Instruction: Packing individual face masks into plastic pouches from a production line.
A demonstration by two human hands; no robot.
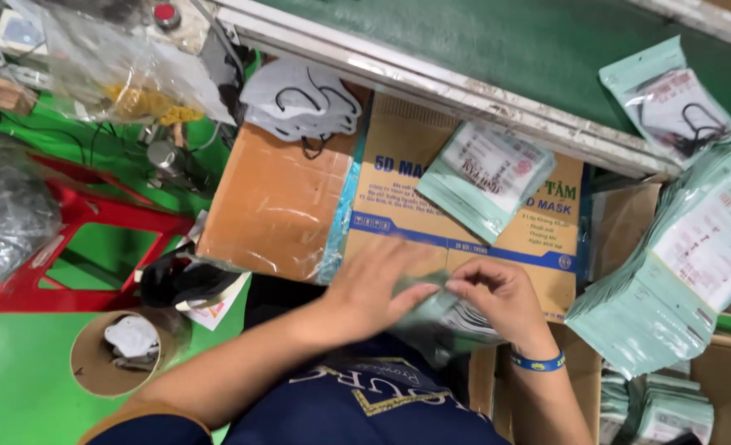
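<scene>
Both hands meet over the near edge of a cardboard box (299, 206), working on one pale green pouch (443, 317) with dark masks showing through its clear side. The left hand (373, 284) lies over the pouch's left end with fingers curled down on it, pressing it flat. The right hand (501, 301) pinches the upper edge of the pouch between thumb and fingertips. The pouch is blurred, so whether its mouth is open or already pressed closed cannot be told

To handle the pouch well at this point, it seems best for the left hand to hold the body flat and steady, while the right hand's pinch sits square on the edge and not at a corner, so the film does not crease or twist. The ear loops look loose inside, and they could catch in the edge if they are not tucked below it

Another pouch (485, 177) lies on the box top, well apart from the hands. A loose pile of grey masks (299, 103) sits at the far left corner of the box. A thick stack of pouches (686, 264) leans at the right, near the right wrist with its blue band (538, 363). One more pouch (670, 99) rests on the green belt (497, 41) beyond
</scene>
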